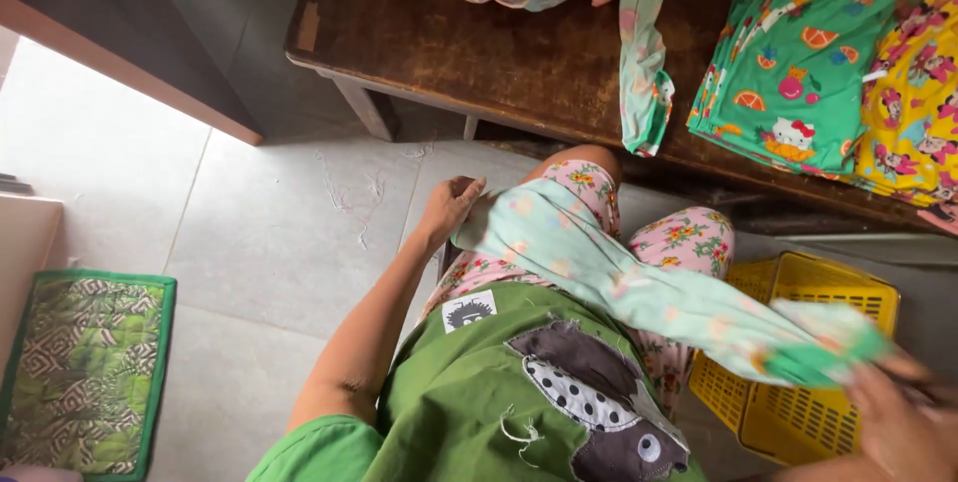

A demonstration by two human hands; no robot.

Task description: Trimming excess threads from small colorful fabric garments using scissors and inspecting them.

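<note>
Both hands pinch the pale green cloth (639,292), left hand (449,208) and right hand (898,427) (blurred) at opposite ends, stretched across the lap.

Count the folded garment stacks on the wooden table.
2. A green printed stack sits at the table's right end; a yellow printed stack lies right of it, cut off by the frame. More may lie out of view.
</note>
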